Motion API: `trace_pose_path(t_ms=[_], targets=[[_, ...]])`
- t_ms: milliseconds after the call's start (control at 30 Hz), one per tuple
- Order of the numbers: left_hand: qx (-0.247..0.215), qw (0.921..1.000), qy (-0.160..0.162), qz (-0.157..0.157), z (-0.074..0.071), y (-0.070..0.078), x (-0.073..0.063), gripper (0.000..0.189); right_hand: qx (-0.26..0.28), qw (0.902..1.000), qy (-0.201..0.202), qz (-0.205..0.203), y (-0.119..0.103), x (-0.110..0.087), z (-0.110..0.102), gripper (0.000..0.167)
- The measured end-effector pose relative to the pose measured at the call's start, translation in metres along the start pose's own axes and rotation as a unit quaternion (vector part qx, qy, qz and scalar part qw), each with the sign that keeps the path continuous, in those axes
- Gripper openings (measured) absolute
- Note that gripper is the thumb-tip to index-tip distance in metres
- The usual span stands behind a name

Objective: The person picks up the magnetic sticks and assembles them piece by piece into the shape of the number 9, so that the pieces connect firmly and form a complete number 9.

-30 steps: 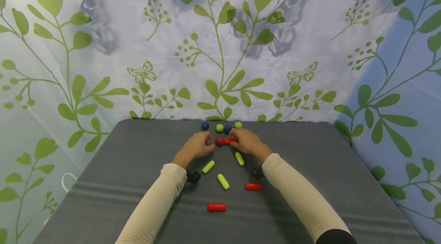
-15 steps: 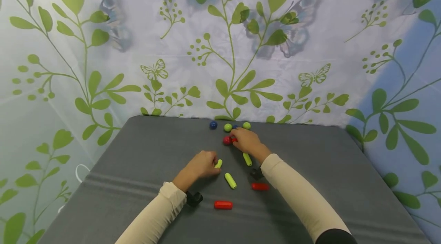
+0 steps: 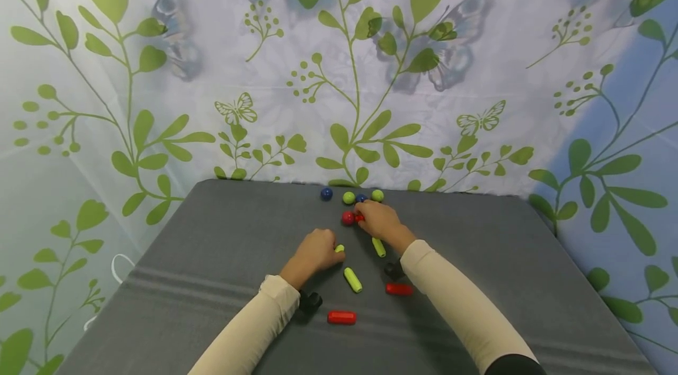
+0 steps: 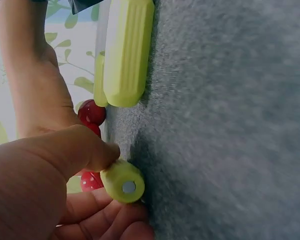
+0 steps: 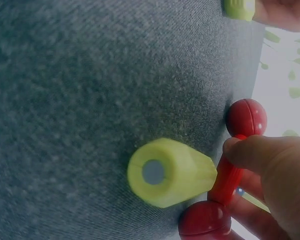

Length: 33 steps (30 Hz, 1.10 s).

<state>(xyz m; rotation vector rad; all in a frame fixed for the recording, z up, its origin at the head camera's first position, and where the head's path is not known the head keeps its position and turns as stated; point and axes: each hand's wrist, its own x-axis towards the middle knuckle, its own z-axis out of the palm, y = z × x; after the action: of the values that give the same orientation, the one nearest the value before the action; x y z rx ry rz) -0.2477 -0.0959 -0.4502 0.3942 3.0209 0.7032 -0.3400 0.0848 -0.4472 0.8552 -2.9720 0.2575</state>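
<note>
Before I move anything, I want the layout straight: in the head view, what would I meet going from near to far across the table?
Nearest red rod, central yellow-green rod, yellow-green rod just short of the right hand, red ball by that hand, leftmost blue ball. Things overlapping these in depth are left out.

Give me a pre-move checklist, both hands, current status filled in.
1. Right hand grips the red bar: ok.
2. Red balls at both ends of that bar: ok.
3. Balls firmly joined to the bar: cannot tell; the pictures don't show how tight.
4. Left hand pinches a green bar between thumb and fingers: ok.
5. Held green bar touching a red ball: not ok; they are apart.
6. Space beside the right hand free: not ok; a loose green bar lies close by and might get bumped.
</note>
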Motion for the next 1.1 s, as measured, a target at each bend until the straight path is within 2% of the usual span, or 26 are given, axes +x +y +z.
trace_pose_path(t_ms=[100,267,533,833,1100], targets=[[-0.017,0.9996,-0.003,-0.023,0.004,-0.001,0.01,0.045,0.001,1.0,0.0,0.002,0.0,0.0,0.0,0.013],[-0.076,0.996,0.016,-0.043,0.009,-0.005,0.026,0.045,-0.003,1.0,0.004,0.001,0.001,0.001,0.002,0.015],[-0.136,0.9869,0.016,-0.085,0.012,-0.008,0.04,0.045,-0.008,1.0,-0.004,0.002,0.002,0.001,0.003,0.016],[-0.139,0.9845,0.026,-0.104,0.016,-0.003,0.05,0.039,0.003,1.0,0.0,0.001,0.003,0.0,0.002,0.016],[-0.132,0.9828,0.038,-0.124,0.018,-0.001,0.054,0.041,0.005,0.9997,-0.015,0.017,0.003,0.002,0.003,0.017]])
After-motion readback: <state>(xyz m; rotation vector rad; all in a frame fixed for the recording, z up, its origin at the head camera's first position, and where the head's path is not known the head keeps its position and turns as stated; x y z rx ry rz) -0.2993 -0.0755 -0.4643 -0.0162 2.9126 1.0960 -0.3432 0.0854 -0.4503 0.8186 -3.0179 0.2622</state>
